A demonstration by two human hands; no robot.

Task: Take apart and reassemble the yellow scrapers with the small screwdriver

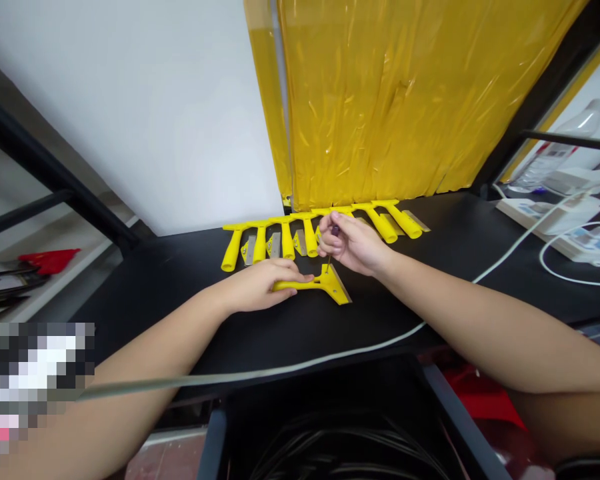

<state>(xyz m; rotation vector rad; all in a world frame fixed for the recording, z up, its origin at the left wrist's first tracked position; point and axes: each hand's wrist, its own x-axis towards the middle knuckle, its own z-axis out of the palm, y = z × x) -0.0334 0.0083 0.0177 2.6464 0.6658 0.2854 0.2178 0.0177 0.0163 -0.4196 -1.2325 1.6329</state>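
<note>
A yellow scraper [334, 285] with a metal blade lies on the black table, its head pointing right. My left hand [275, 280] is closed round its handle. Above the scraper's head, my right hand [353, 245] grips a screwdriver [335, 231] with a dark handle. The screwdriver's thin shaft points down at a screw spot on the upper part of the head; whether the tip sits in a screw is too small to tell. Behind my hands, several more yellow scrapers [260, 241] stand in a row, some partly hidden by my right hand. Small metal blade pieces [275, 245] lie between their handles.
A white cable [340, 359] runs across the table's front edge and over my left forearm. Power strips [570, 230] and a plastic bottle [555, 147] are at the right. Yellow plastic sheeting [405, 100] and a white panel [170, 100] rise behind the table.
</note>
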